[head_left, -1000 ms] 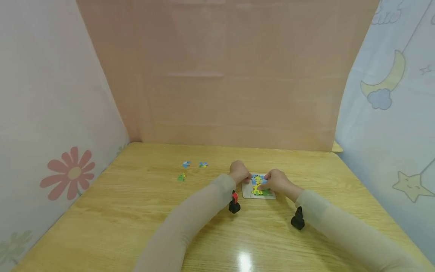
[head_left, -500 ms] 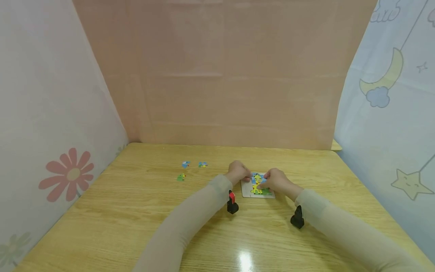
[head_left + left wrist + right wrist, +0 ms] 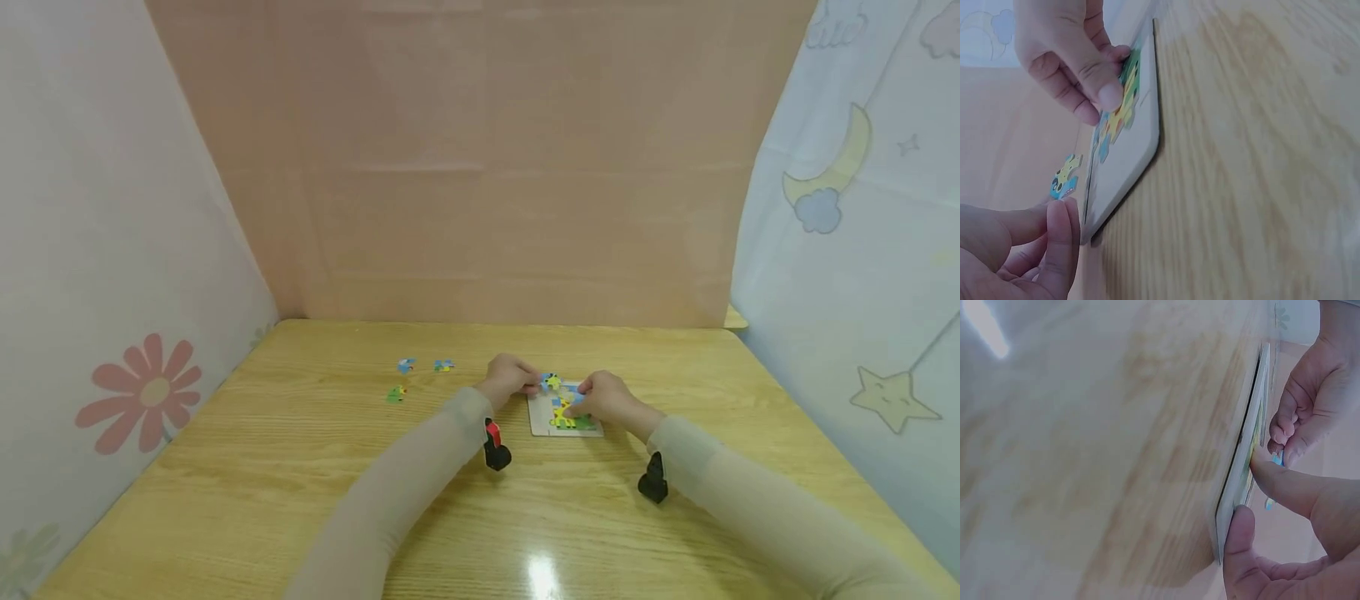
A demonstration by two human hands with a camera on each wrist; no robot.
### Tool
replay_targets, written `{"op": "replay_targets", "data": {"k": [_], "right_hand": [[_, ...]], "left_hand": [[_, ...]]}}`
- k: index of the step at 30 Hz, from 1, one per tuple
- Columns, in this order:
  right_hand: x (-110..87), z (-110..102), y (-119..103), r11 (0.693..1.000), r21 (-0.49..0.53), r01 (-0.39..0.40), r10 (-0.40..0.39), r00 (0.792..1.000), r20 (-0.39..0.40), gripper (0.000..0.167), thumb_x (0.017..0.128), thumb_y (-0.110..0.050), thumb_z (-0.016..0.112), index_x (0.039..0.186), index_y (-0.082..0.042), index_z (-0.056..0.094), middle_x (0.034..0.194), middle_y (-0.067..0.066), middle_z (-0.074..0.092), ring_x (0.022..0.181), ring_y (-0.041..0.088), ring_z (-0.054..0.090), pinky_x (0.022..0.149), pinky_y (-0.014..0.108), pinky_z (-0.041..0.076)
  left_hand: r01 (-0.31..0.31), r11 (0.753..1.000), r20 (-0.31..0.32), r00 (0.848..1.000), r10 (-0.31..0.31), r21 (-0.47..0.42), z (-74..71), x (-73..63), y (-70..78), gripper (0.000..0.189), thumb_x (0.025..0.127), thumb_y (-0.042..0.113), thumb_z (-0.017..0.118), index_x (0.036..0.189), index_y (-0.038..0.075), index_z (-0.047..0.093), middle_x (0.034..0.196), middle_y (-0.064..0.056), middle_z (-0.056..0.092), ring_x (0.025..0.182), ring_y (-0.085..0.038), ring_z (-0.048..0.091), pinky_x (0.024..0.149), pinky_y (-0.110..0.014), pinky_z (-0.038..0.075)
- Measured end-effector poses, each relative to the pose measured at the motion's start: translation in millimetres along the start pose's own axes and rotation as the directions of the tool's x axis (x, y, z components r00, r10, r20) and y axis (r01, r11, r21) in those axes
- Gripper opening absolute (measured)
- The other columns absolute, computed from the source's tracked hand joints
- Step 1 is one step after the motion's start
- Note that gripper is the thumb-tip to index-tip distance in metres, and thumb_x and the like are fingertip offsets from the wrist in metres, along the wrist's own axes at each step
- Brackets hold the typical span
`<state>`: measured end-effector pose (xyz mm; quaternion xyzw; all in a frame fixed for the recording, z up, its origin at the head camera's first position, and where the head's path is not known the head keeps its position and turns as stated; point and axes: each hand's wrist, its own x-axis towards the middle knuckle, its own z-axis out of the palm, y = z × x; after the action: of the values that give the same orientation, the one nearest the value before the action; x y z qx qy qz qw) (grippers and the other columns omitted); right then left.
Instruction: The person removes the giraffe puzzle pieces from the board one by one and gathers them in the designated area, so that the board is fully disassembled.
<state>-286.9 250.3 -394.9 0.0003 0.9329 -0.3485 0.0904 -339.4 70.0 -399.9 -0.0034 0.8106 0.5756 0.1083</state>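
Note:
My left hand (image 3: 510, 377) pinches a jigsaw piece (image 3: 1066, 174) between thumb and fingertips. The piece is blue and yellow with black spots and is held up at the far left corner of a pale puzzle board (image 3: 538, 421). Yellow, green and blue giraffe pieces (image 3: 564, 414) lie fitted together on the board's right part. My right hand (image 3: 611, 398) bends over them, its thumb (image 3: 1266, 464) down on the pieces and its other fingers bent at the board's far and right sides. In the head view this hand hides part of the picture.
Three loose jigsaw pieces lie on the wooden table (image 3: 247, 467) to the left: a blue one (image 3: 406, 365), a blue and yellow one (image 3: 443, 365) and a green one (image 3: 397, 394). A tan sheet (image 3: 480, 167) hangs behind, and printed cloths flank both sides.
My left hand has drawn back to the left from the board, and the giraffe-head piece now shows in its fingertips. My right hand keeps its place on the board. The head view has shifted slightly.

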Motion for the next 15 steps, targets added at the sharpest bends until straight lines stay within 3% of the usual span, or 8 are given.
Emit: {"op": "replay_targets", "data": {"k": [7,15], "right_hand": [[0.6,2.1,0.7,1.0,0.001,0.008,-0.008,1.0,-0.006,0.056,0.076,-0.019,0.084,0.114,0.01,0.054,0.103,0.02,0.059,0.066,0.018,0.059,0.063,0.029,0.054],[1.5,5.7,-2.1,1.0,0.004,0.009,-0.009,1.0,-0.015,0.054,0.076,-0.019,0.084,0.113,0.009,0.054,0.1,0.018,0.058,0.065,0.017,0.058,0.062,0.028,0.053]], "left_hand": [[-0.01,1.0,-0.011,1.0,0.01,0.005,-19.0,8.2,-4.8,0.009,0.086,0.005,0.072,0.093,-0.001,0.074,0.087,-0.013,0.074,0.078,-0.023,0.073,0.07,-0.027,0.059],[-0.005,0.999,-0.022,1.0,0.006,0.032,-53.6,30.2,-11.6,0.008,0.085,0.003,0.072,0.092,-0.001,0.075,0.09,-0.014,0.074,0.074,-0.02,0.073,0.071,-0.025,0.059]]}}
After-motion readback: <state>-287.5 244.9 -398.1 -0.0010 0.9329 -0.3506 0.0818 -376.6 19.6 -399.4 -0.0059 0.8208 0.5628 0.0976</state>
